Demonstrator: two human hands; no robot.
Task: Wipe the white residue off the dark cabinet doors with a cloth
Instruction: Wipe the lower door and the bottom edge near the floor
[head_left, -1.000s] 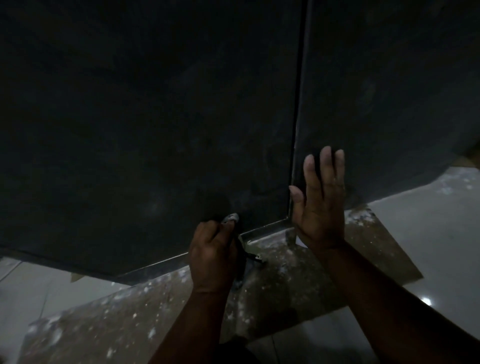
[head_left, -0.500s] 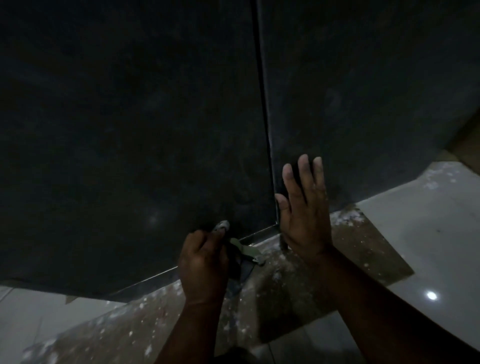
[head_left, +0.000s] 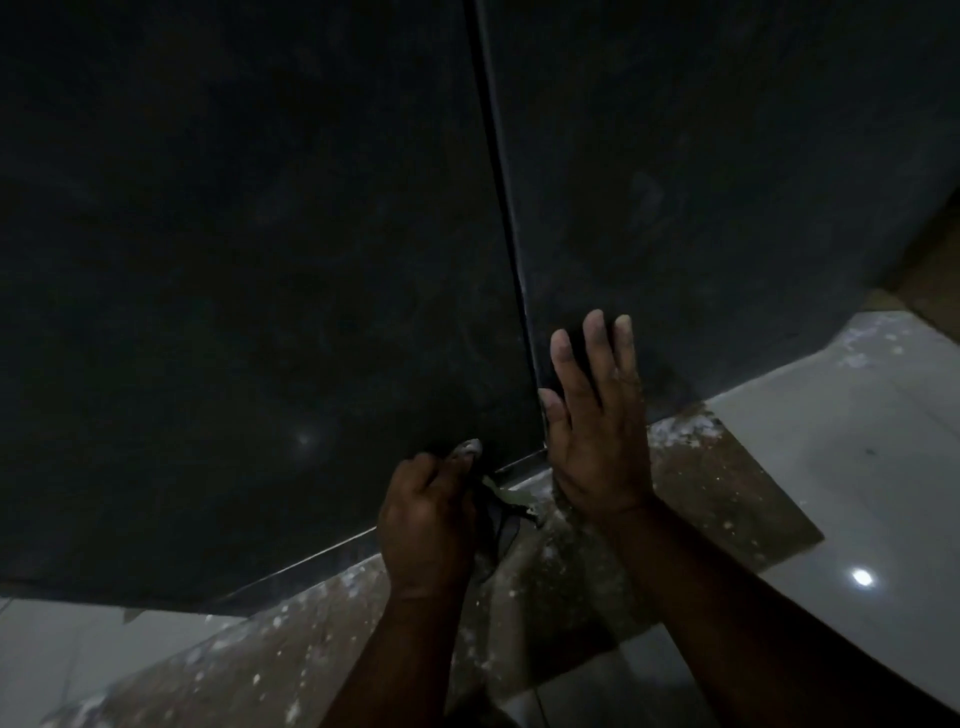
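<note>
Cloth (head_left: 501, 512): bunched in left hand (head_left: 428, 514), fist clamped on it at the left door (head_left: 234, 286) bottom-right corner.
Right hand (head_left: 597, 421): fingers straight, flat on the right door (head_left: 727, 182) bottom-left corner.
Risk: residue packed in the seam (head_left: 498, 197) may smear, not lift.
Risk: speckled floor sheet (head_left: 701, 488) could re-soil a trailing cloth.

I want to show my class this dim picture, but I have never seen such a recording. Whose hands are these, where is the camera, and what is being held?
There is no machine here. A person wears a camera on the head, so the view looks down at their own hands. The left hand grips a crumpled cloth at the bottom corner of the left cabinet door. The right hand lies flat, fingers straight, on the right cabinet door. Below lies a brown sheet speckled with white residue, on a pale tiled floor.
</note>
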